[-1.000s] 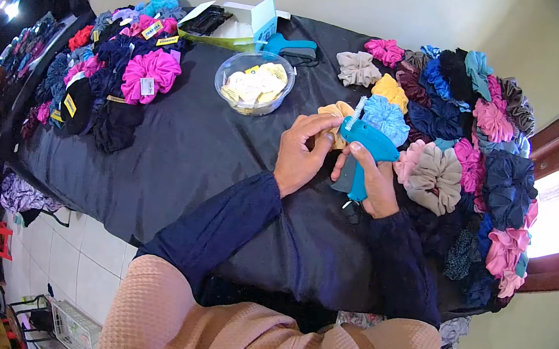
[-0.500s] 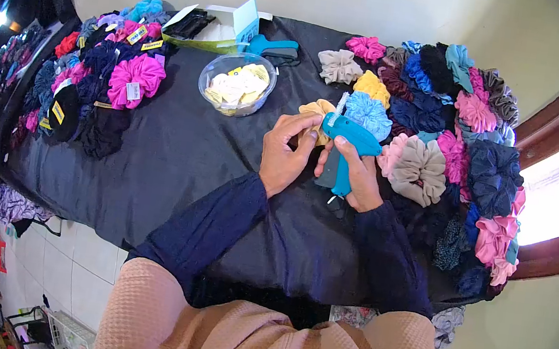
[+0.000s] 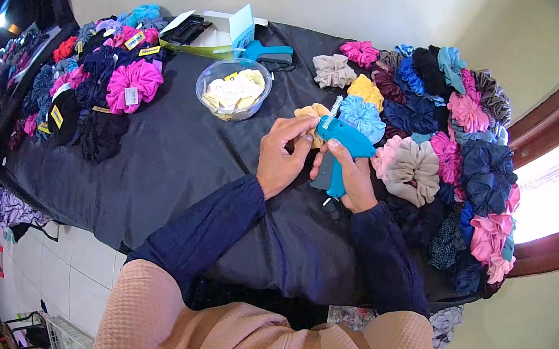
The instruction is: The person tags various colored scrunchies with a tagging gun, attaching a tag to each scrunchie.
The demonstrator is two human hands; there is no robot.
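Head view: A person's left hand [image 3: 281, 162] pinches a tan scrunchie [image 3: 312, 111] between fingertips at one o'clock, partly hidden, while the right hand [image 3: 356, 185] grips a teal tagging gun [image 3: 350, 140], fingers wrapped around its handle. From the scrunchie, a clear bowl [image 3: 201, 101] of tags sits at nine o'clock, a light-blue scrunchie [image 3: 364, 119] at three, all above black cloth [image 3: 163, 187].

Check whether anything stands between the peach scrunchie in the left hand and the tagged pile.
Yes: the clear tub of labels sits between the peach scrunchie and the tagged pile. On the tub's near side, nothing visible blocks a way round.
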